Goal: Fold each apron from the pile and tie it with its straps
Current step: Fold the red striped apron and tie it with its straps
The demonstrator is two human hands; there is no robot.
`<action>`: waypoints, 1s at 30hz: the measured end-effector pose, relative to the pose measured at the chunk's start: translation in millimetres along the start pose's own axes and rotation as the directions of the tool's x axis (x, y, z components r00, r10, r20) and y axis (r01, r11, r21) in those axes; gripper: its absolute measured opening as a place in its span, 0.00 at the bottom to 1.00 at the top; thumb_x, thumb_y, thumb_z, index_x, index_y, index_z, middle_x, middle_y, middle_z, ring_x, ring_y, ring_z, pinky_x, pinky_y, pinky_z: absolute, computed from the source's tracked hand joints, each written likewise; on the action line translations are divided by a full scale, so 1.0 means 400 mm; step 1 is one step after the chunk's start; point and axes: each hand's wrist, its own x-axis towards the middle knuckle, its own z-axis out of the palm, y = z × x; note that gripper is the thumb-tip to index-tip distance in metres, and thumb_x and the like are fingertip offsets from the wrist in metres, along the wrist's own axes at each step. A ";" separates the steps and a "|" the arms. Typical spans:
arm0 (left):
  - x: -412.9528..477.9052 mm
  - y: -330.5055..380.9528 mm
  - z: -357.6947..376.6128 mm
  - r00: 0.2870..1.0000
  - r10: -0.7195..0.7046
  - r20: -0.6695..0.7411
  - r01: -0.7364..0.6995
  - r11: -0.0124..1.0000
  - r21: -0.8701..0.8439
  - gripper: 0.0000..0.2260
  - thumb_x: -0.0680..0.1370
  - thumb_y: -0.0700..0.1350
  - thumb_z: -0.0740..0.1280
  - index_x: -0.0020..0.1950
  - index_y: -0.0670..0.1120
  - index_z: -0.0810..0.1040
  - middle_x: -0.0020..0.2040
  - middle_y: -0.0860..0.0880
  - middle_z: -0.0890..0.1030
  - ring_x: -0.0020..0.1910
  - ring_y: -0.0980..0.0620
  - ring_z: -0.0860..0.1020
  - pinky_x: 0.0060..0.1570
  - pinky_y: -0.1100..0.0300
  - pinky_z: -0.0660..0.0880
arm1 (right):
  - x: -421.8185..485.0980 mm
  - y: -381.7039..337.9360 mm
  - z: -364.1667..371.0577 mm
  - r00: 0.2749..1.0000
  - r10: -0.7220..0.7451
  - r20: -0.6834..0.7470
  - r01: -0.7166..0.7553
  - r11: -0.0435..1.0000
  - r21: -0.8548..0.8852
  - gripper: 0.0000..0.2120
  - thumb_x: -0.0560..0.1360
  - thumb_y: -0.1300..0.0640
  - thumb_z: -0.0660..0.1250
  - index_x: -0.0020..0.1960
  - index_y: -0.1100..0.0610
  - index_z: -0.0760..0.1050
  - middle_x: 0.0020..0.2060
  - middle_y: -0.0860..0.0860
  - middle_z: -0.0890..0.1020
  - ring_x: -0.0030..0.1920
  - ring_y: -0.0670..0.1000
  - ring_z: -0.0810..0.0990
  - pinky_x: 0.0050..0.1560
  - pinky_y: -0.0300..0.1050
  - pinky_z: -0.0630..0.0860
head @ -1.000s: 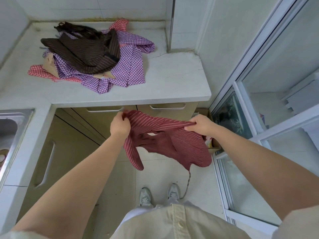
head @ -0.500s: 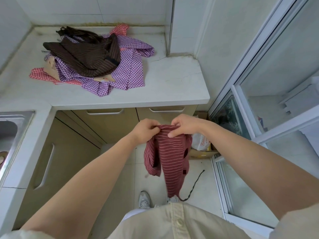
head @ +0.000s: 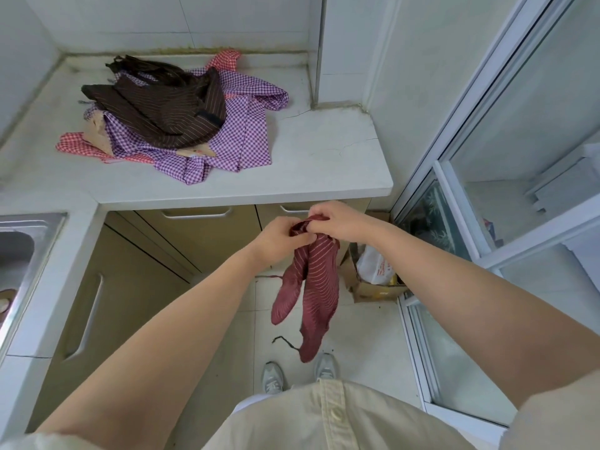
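Note:
A dark red striped apron (head: 313,280) hangs folded lengthwise in the air in front of the cabinets. My left hand (head: 281,238) and my right hand (head: 337,222) both pinch its top edge, close together. A thin dark strap (head: 285,341) dangles from its lower end above the floor. The pile of aprons (head: 175,115) lies on the white countertop (head: 324,157): a dark brown striped one on top, purple checked and red checked ones under it.
A steel sink (head: 22,251) is set in the counter at the left. Cabinet doors with handles (head: 194,214) run under the counter. A cardboard box with a white bag (head: 373,274) sits on the floor by the sliding glass door (head: 454,222).
My hands came together from holding the apron spread wide, so it now hangs as a narrow folded strip. The view shifted slightly downward.

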 end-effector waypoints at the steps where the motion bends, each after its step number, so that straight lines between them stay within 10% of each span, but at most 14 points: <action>1: -0.002 0.004 -0.003 1.000 -0.018 -0.009 0.018 0.998 -0.065 0.12 0.80 0.43 0.67 0.48 0.33 0.78 0.38 0.47 0.79 0.36 0.54 0.75 0.41 0.62 0.70 | 0.001 0.007 0.004 0.998 -0.002 -0.062 0.005 0.998 0.059 0.04 0.76 0.54 0.69 0.45 0.53 0.76 0.41 0.49 0.78 0.42 0.48 0.76 0.43 0.44 0.72; 6: -0.026 -0.006 -0.024 0.982 -0.181 -0.057 0.142 0.901 -0.411 0.13 0.81 0.47 0.65 0.53 0.37 0.82 0.50 0.40 0.84 0.47 0.45 0.82 0.49 0.59 0.80 | -0.008 0.067 0.012 0.926 0.217 -0.310 -0.109 0.937 0.331 0.21 0.79 0.48 0.65 0.69 0.55 0.68 0.67 0.51 0.72 0.64 0.47 0.71 0.63 0.43 0.67; 12: -0.061 0.010 -0.033 0.967 -0.255 0.026 0.208 0.721 -0.661 0.14 0.80 0.48 0.65 0.60 0.41 0.79 0.52 0.44 0.84 0.48 0.49 0.82 0.50 0.58 0.80 | -0.043 0.167 0.131 0.782 0.539 0.313 -0.616 0.592 0.520 0.38 0.80 0.33 0.50 0.80 0.56 0.49 0.76 0.61 0.61 0.74 0.60 0.64 0.72 0.54 0.63; 16: -0.082 0.002 -0.047 0.962 -0.265 0.073 0.238 0.669 -0.704 0.13 0.80 0.50 0.64 0.59 0.43 0.79 0.52 0.44 0.84 0.48 0.49 0.82 0.53 0.55 0.79 | -0.027 0.157 0.186 0.863 0.381 0.332 -0.495 0.503 0.708 0.24 0.80 0.37 0.54 0.70 0.50 0.64 0.65 0.56 0.75 0.63 0.55 0.76 0.59 0.50 0.73; 21: -0.089 -0.033 -0.089 0.935 -0.353 0.025 0.266 0.653 -0.709 0.14 0.78 0.48 0.68 0.59 0.41 0.79 0.54 0.43 0.84 0.50 0.47 0.82 0.52 0.54 0.80 | 0.002 0.132 0.178 0.913 0.354 0.205 -0.383 0.566 0.730 0.16 0.80 0.52 0.65 0.64 0.60 0.77 0.59 0.58 0.82 0.59 0.56 0.80 0.66 0.52 0.73; 27: -0.141 -0.157 -0.163 0.764 -0.645 0.005 0.645 0.763 -0.032 0.22 0.67 0.40 0.78 0.59 0.38 0.79 0.54 0.42 0.83 0.51 0.45 0.82 0.55 0.52 0.80 | -0.009 0.125 0.109 0.876 0.465 -0.125 -0.225 0.626 0.747 0.08 0.81 0.58 0.64 0.55 0.60 0.79 0.44 0.51 0.84 0.41 0.47 0.81 0.38 0.38 0.76; 30: -0.125 -0.150 -0.188 0.758 -0.597 -0.262 0.511 0.794 -0.328 0.18 0.68 0.42 0.78 0.54 0.40 0.81 0.50 0.44 0.84 0.49 0.48 0.83 0.57 0.53 0.79 | -0.003 0.102 0.055 0.868 0.359 -0.342 -0.005 0.695 0.719 0.06 0.81 0.58 0.65 0.51 0.57 0.80 0.45 0.51 0.85 0.42 0.46 0.83 0.45 0.39 0.78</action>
